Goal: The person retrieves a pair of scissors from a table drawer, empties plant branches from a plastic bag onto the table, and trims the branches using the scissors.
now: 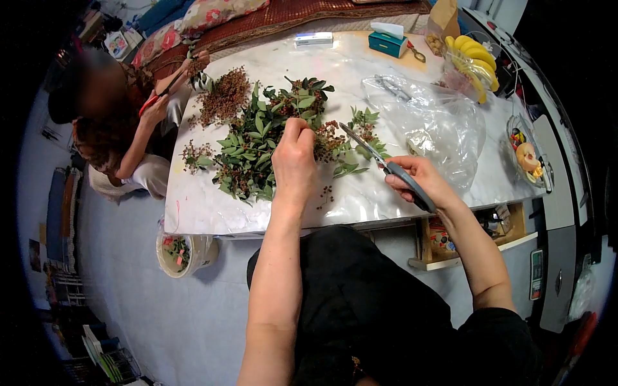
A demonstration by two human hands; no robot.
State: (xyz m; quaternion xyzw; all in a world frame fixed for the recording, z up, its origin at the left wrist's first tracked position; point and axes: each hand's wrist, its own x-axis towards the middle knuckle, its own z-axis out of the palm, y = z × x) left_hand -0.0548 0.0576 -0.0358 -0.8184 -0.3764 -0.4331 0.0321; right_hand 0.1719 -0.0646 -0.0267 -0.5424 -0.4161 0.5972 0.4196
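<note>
My left hand (296,157) is closed, its thumb and fingers pinched around a sprig whose reddish-brown berries (329,143) show just to the right of the knuckles. The stem inside the fingers is hidden. My right hand (421,183) grips scissors (412,185) by their grey handles. The blades point up and left, with the tip close to the berries. A big pile of leafy branches with small red berries (257,138) lies beside my left hand. Some cut leafy twigs (351,168) rest on the table near the blades.
Across the marble-patterned table (219,215), another person (138,116) holds red-handled scissors and a sprig beside a heap of berries (222,96). A plastic bag (444,128), bananas (476,61) and a tissue box (388,42) stand right. Below are a bucket (206,252) and open drawer (476,257).
</note>
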